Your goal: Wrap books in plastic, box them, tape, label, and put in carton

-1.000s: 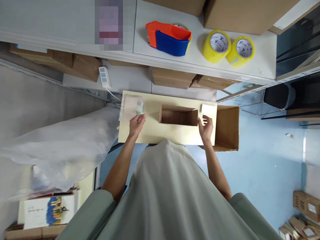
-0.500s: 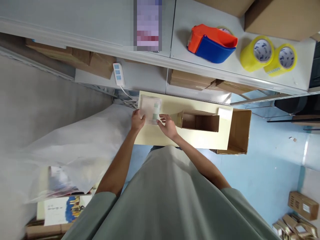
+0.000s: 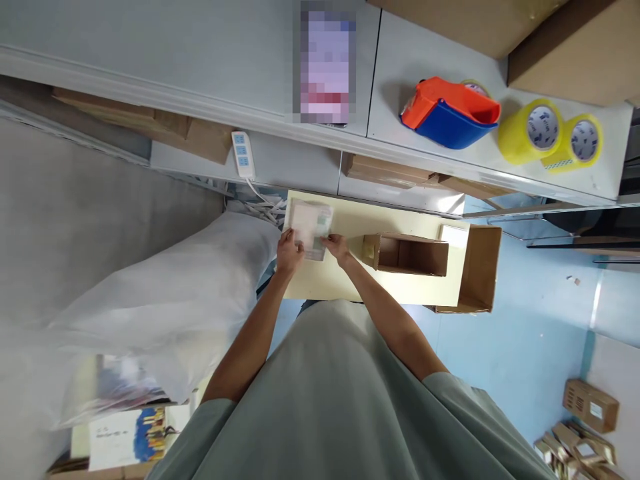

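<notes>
Left of the box [image 3: 414, 257], left hand [image 3: 290, 253] and right hand [image 3: 337, 247] are pinching the packet [image 3: 305, 222] by opposite edges, fingers nearly closed, likely for steadiness.

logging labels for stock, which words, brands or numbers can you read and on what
No text reads clearly.
Yellow tape rolls: inner print too small.
Packet: any print too blurred.
White illustrated cover: lettering too small.
Carton at lower right: marks and label too small.
Pixelated patch: unreadable.
</notes>
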Motion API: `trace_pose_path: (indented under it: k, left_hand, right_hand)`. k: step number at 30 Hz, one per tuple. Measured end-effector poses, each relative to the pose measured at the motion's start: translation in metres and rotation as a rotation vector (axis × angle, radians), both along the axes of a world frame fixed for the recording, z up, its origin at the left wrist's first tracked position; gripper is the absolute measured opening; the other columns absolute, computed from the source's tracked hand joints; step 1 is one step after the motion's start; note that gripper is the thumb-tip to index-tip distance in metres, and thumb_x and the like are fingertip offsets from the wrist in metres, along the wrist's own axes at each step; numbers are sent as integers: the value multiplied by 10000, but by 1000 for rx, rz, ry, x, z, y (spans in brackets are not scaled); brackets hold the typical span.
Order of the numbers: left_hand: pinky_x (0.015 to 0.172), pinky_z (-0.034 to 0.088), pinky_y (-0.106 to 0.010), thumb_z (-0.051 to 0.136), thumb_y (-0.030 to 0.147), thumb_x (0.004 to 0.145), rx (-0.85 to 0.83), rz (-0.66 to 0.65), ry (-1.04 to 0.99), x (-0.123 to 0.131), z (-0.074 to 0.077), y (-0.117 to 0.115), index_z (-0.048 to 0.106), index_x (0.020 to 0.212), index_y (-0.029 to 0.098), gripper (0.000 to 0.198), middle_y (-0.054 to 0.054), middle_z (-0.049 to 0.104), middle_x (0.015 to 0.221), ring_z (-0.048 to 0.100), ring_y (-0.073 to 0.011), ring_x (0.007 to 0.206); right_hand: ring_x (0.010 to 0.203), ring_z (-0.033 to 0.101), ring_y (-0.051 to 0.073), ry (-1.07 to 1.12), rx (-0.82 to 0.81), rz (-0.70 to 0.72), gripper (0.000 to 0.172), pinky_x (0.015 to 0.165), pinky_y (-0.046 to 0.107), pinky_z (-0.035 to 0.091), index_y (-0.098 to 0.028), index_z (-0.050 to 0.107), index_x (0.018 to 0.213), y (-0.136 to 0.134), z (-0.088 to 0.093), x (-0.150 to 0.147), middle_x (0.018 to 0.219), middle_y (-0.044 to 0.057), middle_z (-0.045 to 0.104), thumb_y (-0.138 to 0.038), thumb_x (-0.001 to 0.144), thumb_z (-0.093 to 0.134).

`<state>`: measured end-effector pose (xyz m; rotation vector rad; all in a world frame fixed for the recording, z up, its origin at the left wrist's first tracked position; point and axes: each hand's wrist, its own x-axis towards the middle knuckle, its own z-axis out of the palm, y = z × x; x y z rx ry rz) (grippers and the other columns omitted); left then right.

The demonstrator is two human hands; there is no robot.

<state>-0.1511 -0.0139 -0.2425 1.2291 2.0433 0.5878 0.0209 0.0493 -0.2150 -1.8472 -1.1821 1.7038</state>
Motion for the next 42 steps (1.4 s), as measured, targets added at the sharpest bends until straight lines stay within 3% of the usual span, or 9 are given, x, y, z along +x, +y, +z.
trace_pose_path:
  k: [7, 12, 15, 19, 24, 28, 31, 36, 42]
  left_hand:
    - [1322, 474, -536, 586, 186, 924, -74, 49, -128, 13, 12, -6, 735, 1376, 139, 479, -215, 703, 1546, 658, -359, 1472]
    - [1156, 616, -501, 547, 235, 962, -78, 78, -200, 28, 29, -16, 750, 1318, 166, 416, -186, 790, 1393, 764, -322, 1298]
    - [1127, 627, -468, 560, 331, 983, -25, 191, -293, 21, 47, -19, 724, 1347, 189, 424, -187, 758, 1453, 740, -309, 1350]
    - [1173, 600, -488, 459, 600, 1060, 56, 315, -575, 11, 88, -16, 643, 1492, 213, 609, -199, 692, 1562, 672, -317, 1471]
    - [1062, 651, -518, 189, 976, 978, 52, 44, -807, 37, 169, -7, 763, 1321, 170, 1048, -214, 808, 1276, 724, -400, 1369]
    - [1009, 668, -495, 616, 1043, 790, 79, -184, -724, 79, 224, 6, 802, 1196, 177, 974, -166, 832, 1145, 766, -419, 1257]
    - [940, 682, -461, 833, 936, 705, 60, -274, -601, 111, 248, 16, 803, 1150, 190, 869, -137, 837, 1149, 788, -394, 1162]
    - [858, 673, -394, 858, 854, 757, 68, -335, -556, 155, 266, 27, 779, 1223, 190, 815, -131, 833, 1212, 788, -337, 1063]
    - [793, 616, -325, 768, 789, 878, 206, -370, -318, 183, 284, 47, 803, 1110, 177, 655, -82, 815, 1057, 741, -285, 973]
  right_hand:
    - [841, 664, 241, -394, 24, 246, 308, 764, 334, 527, -278, 525, 982, -12, 39, -15, 863, 17, 685, -447, 902, 770]
    - [936, 731, 309, -392, 125, 383, 223, 906, 404, 570, -285, 558, 1096, -22, 77, -8, 952, 51, 751, -413, 981, 701]
    - [882, 743, 320, -347, 199, 426, 198, 916, 441, 596, -278, 606, 1132, -31, 111, 15, 874, 32, 731, -390, 994, 690]
    - [874, 757, 295, -18, 281, 293, 391, 844, 424, 646, -266, 685, 1189, -48, 167, 68, 910, 27, 770, -580, 969, 760]
    - [1022, 781, 272, 480, 310, 136, 532, 888, 403, 688, -248, 734, 1249, -56, 217, 141, 1151, 56, 823, -645, 918, 859]
    - [1013, 777, 259, 522, 301, 38, 525, 925, 416, 695, -252, 746, 1211, -54, 223, 186, 1131, 44, 821, -625, 882, 914]
    - [1061, 775, 275, 503, 314, -10, 577, 957, 437, 695, -255, 737, 1234, -55, 222, 212, 1166, 55, 818, -670, 871, 909]
    - [1152, 770, 299, 481, 366, -54, 655, 999, 457, 689, -262, 709, 1294, -56, 217, 243, 1263, 82, 808, -732, 871, 881]
    - [1341, 733, 329, 427, 460, 24, 733, 1171, 522, 620, -260, 688, 1402, -32, 200, 281, 1410, 119, 783, -805, 921, 787]
